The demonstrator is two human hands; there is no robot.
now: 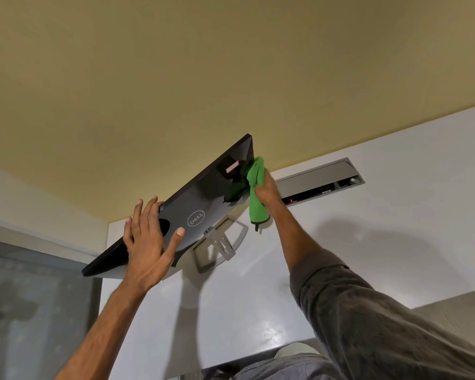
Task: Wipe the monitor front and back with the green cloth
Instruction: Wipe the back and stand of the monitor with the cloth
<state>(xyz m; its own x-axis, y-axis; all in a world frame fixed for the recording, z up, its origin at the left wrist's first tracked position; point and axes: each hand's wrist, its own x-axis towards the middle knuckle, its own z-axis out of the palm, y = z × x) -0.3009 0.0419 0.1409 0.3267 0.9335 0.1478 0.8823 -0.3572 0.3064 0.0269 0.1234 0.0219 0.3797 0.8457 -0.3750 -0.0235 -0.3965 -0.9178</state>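
The black monitor (200, 198) shows its glossy back with a silver logo and stands tilted on a white desk. My left hand (148, 242) rests on the monitor's left part, fingers over its top edge and thumb spread on the back. My right hand (266, 190) grips the bunched green cloth (257, 193) and holds it against the right side of the monitor's back, where the cloth's reflection shows. A tail of the cloth hangs below my fist.
The monitor's grey stand base (220, 246) sits on the white desk (340, 256). A grey cable tray (321, 179) with sockets is recessed in the desk behind my right hand. A yellow wall (203, 64) rises behind. Grey floor lies at the left.
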